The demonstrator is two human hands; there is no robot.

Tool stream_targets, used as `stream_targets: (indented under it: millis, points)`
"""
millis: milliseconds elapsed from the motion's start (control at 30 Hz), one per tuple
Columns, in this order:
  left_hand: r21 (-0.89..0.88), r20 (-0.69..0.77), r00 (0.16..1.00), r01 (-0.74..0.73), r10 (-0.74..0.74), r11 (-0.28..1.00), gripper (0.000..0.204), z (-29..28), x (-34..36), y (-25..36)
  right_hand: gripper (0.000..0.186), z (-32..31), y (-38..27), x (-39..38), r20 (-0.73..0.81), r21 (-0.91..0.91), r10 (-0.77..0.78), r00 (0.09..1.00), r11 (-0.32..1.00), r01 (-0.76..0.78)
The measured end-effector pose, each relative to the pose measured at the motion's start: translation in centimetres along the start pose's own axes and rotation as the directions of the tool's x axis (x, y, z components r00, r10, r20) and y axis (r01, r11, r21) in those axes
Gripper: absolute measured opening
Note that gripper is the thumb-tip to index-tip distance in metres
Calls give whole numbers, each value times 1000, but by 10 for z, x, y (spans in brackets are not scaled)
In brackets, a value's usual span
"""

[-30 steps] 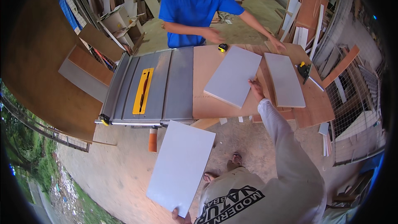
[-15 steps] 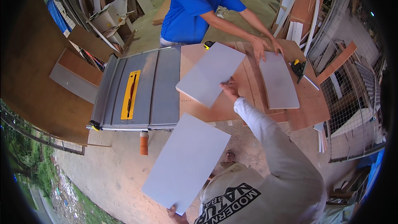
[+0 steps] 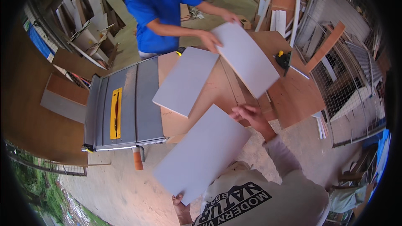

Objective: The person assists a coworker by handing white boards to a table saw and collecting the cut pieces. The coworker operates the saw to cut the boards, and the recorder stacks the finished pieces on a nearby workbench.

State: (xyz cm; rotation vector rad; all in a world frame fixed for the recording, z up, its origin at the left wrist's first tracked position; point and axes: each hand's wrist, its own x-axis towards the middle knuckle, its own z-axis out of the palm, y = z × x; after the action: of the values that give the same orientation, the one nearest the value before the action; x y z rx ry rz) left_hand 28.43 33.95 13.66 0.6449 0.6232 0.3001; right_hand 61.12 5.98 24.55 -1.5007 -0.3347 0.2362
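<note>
My left hand (image 3: pixel 180 203) grips the lower corner of a pale grey rectangular panel (image 3: pixel 201 152) held out in front of me. My right hand (image 3: pixel 245 115) hovers just off that panel's upper edge, fingers loosely bent and apart. A second grey panel (image 3: pixel 184 79) lies on the plywood sheet (image 3: pixel 295 106) beside the table saw (image 3: pixel 144 100). A co-worker in a blue T-shirt (image 3: pixel 157 4) stands across the table, both hands on a third panel (image 3: pixel 247 56), lifting it at an angle.
A yellow-black tape measure (image 3: pixel 181 51) and a black tool with a yellow knob (image 3: pixel 284 62) are on the table. The saw's yellow blade insert (image 3: pixel 116 113) lies at left. Leaning boards (image 3: pixel 282 4), wire mesh (image 3: pixel 351 113) and a large brown sheet (image 3: pixel 33 134) surround the work area.
The co-worker has taken hold of and raised the right-hand panel. My right hand has let go of the middle panel, which shifted left. My held panel has swung up toward the table.
</note>
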Motion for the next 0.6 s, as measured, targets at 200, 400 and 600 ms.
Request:
stream_targets:
  millis: [200,400,600]
  points:
    - [-37,108,991,83,-78,996,54,30,38,-32,30,-27,38,-80,-219,80,251,943,968,-239]
    - [17,241,960,140,-140,990,57,115,58,-56,34,-10,87,-124,-152,217,456,877,881,-421]
    - [126,350,913,175,-209,976,42,196,78,-81,46,-16,79,-119,-21,439,543,839,759,-480]
